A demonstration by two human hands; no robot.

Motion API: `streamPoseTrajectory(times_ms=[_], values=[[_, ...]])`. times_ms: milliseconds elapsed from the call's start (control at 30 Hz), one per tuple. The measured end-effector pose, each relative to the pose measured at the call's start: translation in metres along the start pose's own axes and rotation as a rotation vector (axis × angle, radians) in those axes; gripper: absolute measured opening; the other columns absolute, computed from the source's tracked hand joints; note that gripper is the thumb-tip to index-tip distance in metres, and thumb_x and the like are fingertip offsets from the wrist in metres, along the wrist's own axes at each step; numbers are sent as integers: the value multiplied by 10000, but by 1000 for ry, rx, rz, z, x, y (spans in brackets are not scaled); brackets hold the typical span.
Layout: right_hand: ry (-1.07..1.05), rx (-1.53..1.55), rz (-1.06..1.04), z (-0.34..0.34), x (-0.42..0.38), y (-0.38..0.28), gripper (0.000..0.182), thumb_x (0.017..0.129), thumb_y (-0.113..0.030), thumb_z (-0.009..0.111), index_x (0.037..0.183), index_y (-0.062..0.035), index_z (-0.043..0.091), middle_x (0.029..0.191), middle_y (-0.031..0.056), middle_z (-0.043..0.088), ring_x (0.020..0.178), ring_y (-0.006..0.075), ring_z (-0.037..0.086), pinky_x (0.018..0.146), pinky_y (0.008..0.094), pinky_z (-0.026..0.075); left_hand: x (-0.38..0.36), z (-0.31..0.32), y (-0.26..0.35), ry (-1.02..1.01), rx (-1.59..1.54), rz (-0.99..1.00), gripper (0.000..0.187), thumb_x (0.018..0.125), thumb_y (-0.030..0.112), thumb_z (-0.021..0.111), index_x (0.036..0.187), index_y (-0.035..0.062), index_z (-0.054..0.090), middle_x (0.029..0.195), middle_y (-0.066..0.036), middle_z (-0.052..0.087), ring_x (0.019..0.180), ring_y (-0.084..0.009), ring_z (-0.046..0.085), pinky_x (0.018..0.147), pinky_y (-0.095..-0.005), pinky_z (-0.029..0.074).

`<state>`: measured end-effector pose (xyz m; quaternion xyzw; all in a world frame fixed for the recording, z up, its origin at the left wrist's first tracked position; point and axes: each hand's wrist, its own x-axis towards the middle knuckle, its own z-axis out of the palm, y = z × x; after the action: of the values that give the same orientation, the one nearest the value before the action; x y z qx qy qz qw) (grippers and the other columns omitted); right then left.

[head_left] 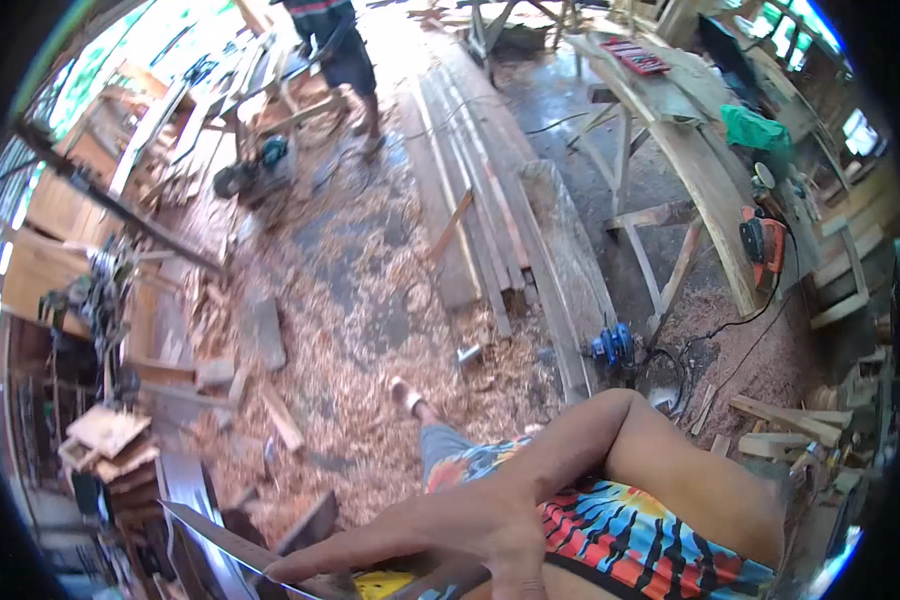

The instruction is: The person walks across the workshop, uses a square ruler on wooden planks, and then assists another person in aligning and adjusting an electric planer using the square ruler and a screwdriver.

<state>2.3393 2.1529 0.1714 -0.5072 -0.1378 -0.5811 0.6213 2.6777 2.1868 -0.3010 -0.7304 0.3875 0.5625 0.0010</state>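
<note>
At the bottom of the view my right hand reaches across from the right, seen from its back. It is closed over a yellow-and-black handle, with one finger stretched forward along a long, tapering metal blade. This looks like a handsaw, its narrow tip pointing left; no teeth can be made out. Under the blade lies a shiny metal surface. Beside it a dark wooden piece slants up. My left hand cannot be made out in the view.
Wood shavings cover the floor around my foot. Long planks run away ahead. A blue power tool lies at right, with cords near it. An orange power tool rests on a trestle-supported board. Another person stands far ahead.
</note>
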Motion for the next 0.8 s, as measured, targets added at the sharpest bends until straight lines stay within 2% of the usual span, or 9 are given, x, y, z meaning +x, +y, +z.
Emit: streamPoseTrajectory(times_ms=[267,367,400,600,633,667,700,767,800], values=[[254,-598,796,-222,79,117,795,836,-236,725,1486,-32,316,1314,139,539,1132,238,570,866,362,491,103,-118,57,-1,52,-5,216,798,71,678,1007,15,680,731,-102,681,545,-193,624,479,-331,499],[288,-1419,1236,-297,77,149,709,820,-394,716,1417,-137,432,1084,216,667,974,363,666,822,443,522,111,-167,81,-32,-352,-137,214,794,63,682,1002,13,680,724,-98,679,541,-190,622,474,-328,497],[300,-1420,1390,-320,68,152,687,825,-485,673,1384,-137,478,1100,219,663,999,383,649,860,457,510,117,-194,114,101,85,-63,206,776,14,686,981,9,681,730,-88,676,548,-193,626,462,-313,489],[465,-1500,1610,-463,-150,155,589,794,-610,561,1072,-110,700,1006,205,689,971,391,652,849,447,515,208,-306,193,183,-594,-89,188,861,14,612,1045,9,649,677,-67,618,459,-165,542,387,-302,410],[856,-1440,1868,-488,-238,163,593,807,-603,540,1051,-88,703,1048,190,689,989,385,650,835,442,516,200,-317,227,224,-601,-91,171,864,21,618,1031,10,655,683,-71,623,460,-167,543,392,-305,421],[537,-1578,1957,-483,-252,159,544,836,-536,538,1062,-69,701,1096,179,682,1004,364,653,828,440,516,229,-326,226,215,-534,-43,158,845,31,642,1001,9,662,702,-84,642,475,-177,568,403,-311,449],[1243,-1175,1989,-467,-270,150,446,853,-448,551,1055,-82,707,1117,150,684,1004,341,660,827,430,526,252,-331,221,198,-493,-56,158,837,26,647,993,10,669,718,-91,653,484,-177,578,407,-309,455],[1221,-1142,1988,-472,-365,159,409,887,-346,538,1132,-55,687,1164,196,662,1041,349,660,834,425,545,267,-330,251,167,-410,-80,158,820,15,657,976,12,682,750,-105,677,502,-177,598,416,-303,468],[619,-1266,2167,-477,-372,158,388,870,-350,533,1078,-69,702,1111,183,680,1000,332,675,819,435,549,278,-325,263,150,-356,-115,171,808,70,677,971,23,694,780,-109,692,523,-189,620,443,-318,487]])
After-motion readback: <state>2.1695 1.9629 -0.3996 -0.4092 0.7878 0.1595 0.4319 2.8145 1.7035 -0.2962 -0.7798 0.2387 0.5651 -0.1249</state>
